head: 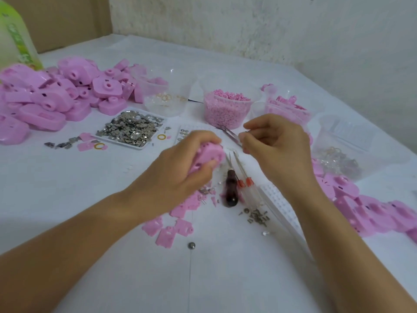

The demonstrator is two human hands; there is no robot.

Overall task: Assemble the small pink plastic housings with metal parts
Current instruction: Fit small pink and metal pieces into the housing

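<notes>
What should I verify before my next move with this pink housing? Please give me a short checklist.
1. Left hand grips the pink housing securely: ok, the fingers wrap around it.
2. Right hand holds a metal part: cannot tell; its fingertips are pinched together, but anything between them is too small to see.
3. Metal parts in supply: ok, a heap fills the tray beyond the left hand.
4. Screwdrivers near: ok, they lie on the table between the hands.
5. Housing's open side faces the right hand: cannot tell, blurred.
</notes>
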